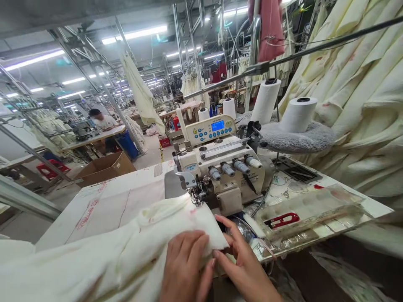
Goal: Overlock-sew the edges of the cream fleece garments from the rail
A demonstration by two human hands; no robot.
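One edge of cloth (122,251) pinched by right hand (244,262); left hand (186,264) on top, grip unclear. Uneven pull could skew it at machine (220,167).

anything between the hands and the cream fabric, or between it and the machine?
Nothing visible: the left hand rests on the cream fabric, the right hand is at its edge, and it reaches the sewing machine.

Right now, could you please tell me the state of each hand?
Left hand: fingers bent over the white fabric; whether its grip is closed cannot be told.
Right hand: holding the white fabric's edge between thumb and fingers.
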